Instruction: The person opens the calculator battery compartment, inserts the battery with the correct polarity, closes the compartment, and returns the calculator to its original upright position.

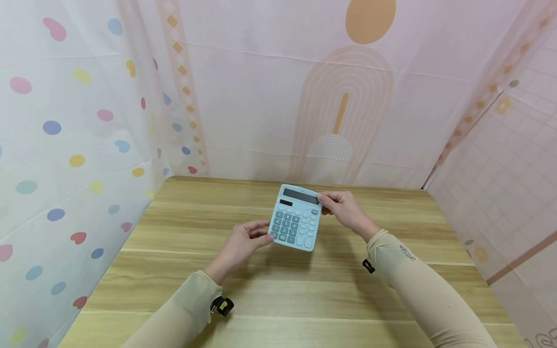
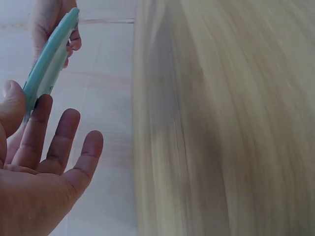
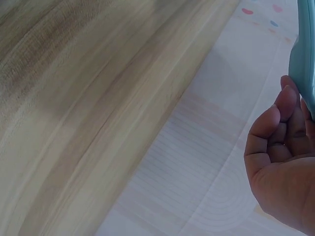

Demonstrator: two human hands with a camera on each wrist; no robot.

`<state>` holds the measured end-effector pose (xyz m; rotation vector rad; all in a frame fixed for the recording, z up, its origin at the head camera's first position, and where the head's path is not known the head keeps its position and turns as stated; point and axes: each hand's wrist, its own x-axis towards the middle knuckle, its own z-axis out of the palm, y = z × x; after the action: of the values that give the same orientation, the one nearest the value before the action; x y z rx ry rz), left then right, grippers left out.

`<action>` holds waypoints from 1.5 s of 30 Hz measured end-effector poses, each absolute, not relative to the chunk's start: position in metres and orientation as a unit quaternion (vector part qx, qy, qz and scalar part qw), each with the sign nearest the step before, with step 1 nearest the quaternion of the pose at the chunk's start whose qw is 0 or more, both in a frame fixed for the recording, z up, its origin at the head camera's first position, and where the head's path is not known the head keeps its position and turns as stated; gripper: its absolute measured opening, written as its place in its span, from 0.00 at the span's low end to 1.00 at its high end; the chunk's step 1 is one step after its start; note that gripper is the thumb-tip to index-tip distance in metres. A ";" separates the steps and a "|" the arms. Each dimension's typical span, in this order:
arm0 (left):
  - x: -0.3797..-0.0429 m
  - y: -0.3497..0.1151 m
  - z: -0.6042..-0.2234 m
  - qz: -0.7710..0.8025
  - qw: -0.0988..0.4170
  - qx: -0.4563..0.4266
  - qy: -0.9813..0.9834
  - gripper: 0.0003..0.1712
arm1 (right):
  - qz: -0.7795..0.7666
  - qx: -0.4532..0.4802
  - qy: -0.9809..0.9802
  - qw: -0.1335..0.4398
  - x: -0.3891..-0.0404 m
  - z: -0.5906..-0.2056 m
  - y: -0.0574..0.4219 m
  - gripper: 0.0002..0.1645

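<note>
A light blue calculator (image 1: 294,217) with grey number keys and a dark display is held up above the wooden table, its key side facing the head camera. My left hand (image 1: 243,241) pinches its lower left corner, thumb on the front and fingers behind. At the upper right corner my right hand (image 1: 345,210) pinches it beside the display. Seen edge-on in the left wrist view, the calculator (image 2: 51,59) sits between thumb and index finger, the other fingers spread. In the right wrist view only a strip of the calculator (image 3: 302,64) shows above the curled fingers of the right hand (image 3: 280,162).
The wooden table (image 1: 278,299) spans the space below both hands. Behind it hangs a pale pink curtain (image 1: 252,106) with an arch print. A dotted white curtain (image 1: 87,140) stands on the left, a grid-patterned one (image 1: 513,159) on the right.
</note>
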<state>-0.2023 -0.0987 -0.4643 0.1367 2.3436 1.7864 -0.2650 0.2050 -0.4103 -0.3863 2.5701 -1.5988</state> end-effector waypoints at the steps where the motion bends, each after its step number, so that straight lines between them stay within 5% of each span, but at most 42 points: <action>1: -0.202 -0.099 -0.464 0.597 0.091 0.052 0.796 0.29 | -0.523 -0.125 0.842 0.045 -0.265 -0.410 0.205 0.21; 12: -0.202 -0.100 -0.465 0.557 0.062 0.109 0.821 0.33 | -0.510 -0.120 0.850 0.050 -0.266 -0.410 0.206 0.20; 21: -0.204 -0.105 -0.462 0.512 0.042 0.188 0.837 0.49 | -0.501 -0.108 0.855 0.077 -0.270 -0.413 0.207 0.20; 34: -0.208 -0.106 -0.456 0.488 0.082 0.258 0.830 0.51 | -0.483 -0.116 0.858 0.130 -0.281 -0.420 0.209 0.18; 45: -0.207 -0.103 -0.457 0.567 0.155 0.204 0.783 0.52 | -0.483 -0.114 0.857 0.139 -0.282 -0.421 0.208 0.18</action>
<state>-0.2066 -0.1027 -0.4568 0.5855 2.2425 1.6234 -0.2818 0.2084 -0.4214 -0.3282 2.4781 -1.3948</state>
